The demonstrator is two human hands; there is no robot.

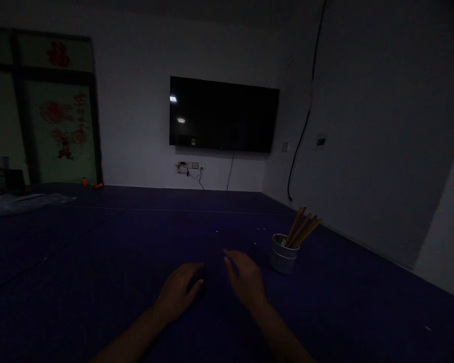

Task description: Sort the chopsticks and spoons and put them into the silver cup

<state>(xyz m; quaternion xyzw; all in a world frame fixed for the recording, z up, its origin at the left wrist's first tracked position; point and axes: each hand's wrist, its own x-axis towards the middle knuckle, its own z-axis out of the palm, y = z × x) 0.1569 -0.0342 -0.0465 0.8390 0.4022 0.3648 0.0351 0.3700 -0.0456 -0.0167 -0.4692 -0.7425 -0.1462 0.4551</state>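
My left hand (180, 288) is low in the middle of the view over a dark blue surface (144, 247). Its thumb and fingers are apart, with nothing between them. To its right, my right hand (245, 277) also has thumb and fingers apart and holds nothing. A gap separates the two hands. Nearest to my right hand, a little beyond it on the right, stands a grey cylindrical holder (283, 259). Several wooden chopsticks (304, 229) lean out of it toward the right. Dim light hides finer detail of the fingers.
A black television (223, 115) hangs on the far wall, with sockets and cables (191, 166) below. Another black cable (301, 136) runs down the right wall. Crumpled clear plastic (30, 202) lies at far left, near small orange objects (97, 185). White specks dot the blue surface.
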